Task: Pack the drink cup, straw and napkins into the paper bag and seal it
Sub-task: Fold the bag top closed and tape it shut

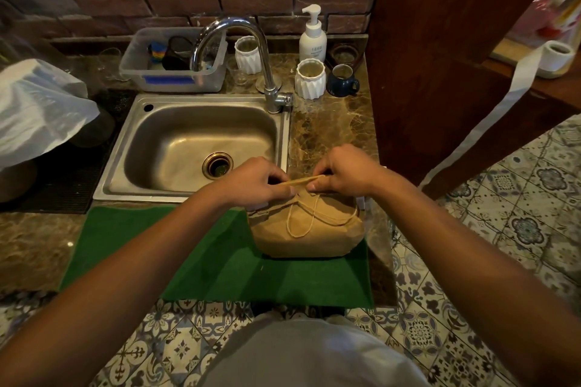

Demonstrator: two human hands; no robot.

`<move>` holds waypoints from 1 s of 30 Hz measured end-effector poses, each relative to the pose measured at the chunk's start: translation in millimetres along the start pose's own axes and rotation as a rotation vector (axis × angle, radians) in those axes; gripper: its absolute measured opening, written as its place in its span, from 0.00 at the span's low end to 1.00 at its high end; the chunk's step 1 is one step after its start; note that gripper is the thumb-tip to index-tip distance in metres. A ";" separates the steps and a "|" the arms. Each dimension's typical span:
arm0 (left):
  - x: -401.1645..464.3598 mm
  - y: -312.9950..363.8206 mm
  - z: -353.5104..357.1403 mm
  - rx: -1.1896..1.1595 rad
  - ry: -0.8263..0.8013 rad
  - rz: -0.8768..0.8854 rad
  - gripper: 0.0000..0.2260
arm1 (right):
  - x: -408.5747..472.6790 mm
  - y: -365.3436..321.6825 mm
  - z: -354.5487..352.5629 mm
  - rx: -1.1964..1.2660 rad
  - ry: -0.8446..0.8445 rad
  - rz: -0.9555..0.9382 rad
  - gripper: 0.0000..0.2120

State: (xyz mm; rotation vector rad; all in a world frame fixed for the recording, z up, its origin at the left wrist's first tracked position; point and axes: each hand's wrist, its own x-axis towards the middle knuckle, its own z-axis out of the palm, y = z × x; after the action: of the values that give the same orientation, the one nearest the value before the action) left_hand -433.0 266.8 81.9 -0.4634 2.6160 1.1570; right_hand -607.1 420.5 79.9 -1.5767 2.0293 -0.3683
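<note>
A brown paper bag [309, 232] stands on a green mat [201, 258] at the counter's front right. Its twine handles hang down the side facing me. My left hand [254, 182] and my right hand [341, 171] both pinch the bag's flattened top edge, one at each end, holding it closed in a thin strip. The cup, straw and napkins are not visible; the bag's inside is hidden.
A steel sink [201, 148] with a chrome tap [248, 50] lies behind my left hand. White ribbed cups [309, 78], a blue mug [342, 80], a soap pump bottle [312, 38] and a plastic tub [173, 60] stand behind. A white plastic bag [37, 110] sits left; a wooden post [440, 56] stands right.
</note>
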 end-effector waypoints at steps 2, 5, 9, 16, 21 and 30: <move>3.3 3.9 2.0 0.021 -0.011 0.016 0.13 | -1.3 -0.8 1.9 -0.021 0.033 -0.004 0.10; 10.4 11.6 2.9 0.120 -0.001 0.057 0.13 | -3.3 1.0 3.3 -0.028 0.081 0.023 0.11; 14.6 13.9 5.2 0.119 0.035 0.063 0.12 | -7.4 6.9 3.7 -0.074 0.115 0.088 0.16; 11.0 5.0 0.3 0.142 0.052 0.093 0.12 | -19.2 15.0 11.7 0.092 0.089 0.055 0.19; 7.5 1.9 -0.4 0.146 -0.050 0.058 0.09 | -20.2 14.5 11.0 0.080 0.101 -0.039 0.08; -8.0 -23.7 -15.9 0.106 -0.079 0.063 0.02 | -23.5 29.8 3.9 0.205 0.094 -0.026 0.11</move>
State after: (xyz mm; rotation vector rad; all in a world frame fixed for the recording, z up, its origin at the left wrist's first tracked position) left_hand -418.1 241.3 79.2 -0.3095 2.6244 1.0260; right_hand -624.9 451.6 67.0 -1.4854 1.9711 -0.6498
